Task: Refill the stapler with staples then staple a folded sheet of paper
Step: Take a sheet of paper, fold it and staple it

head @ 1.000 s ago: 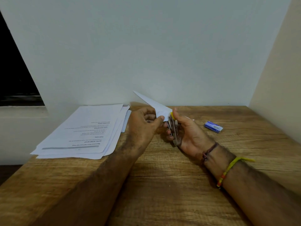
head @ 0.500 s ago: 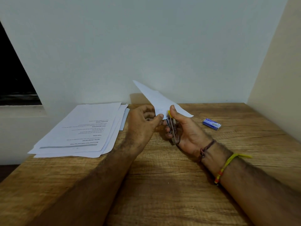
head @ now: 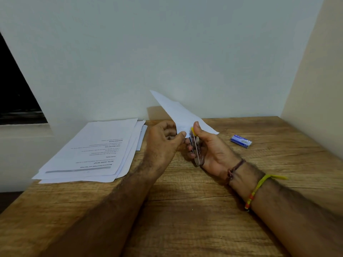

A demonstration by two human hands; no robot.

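Hands meet mid-frame: left hand [head: 163, 140] pinches folded white paper sheet [head: 182, 115]; right hand [head: 209, 149] grips small metal stapler [head: 197, 149] above wooden tabletop [head: 185, 210].

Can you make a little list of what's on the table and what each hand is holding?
left hand: pinches the folded paper
right hand: grips the stapler, its tip at the paper's edge
paper stack: flat, on the left
staple box: blue, on the right
table: wooden

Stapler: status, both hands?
Right hand grips stapler. Left hand pinches folded sheet at stapler mouth. Nothing blocking.
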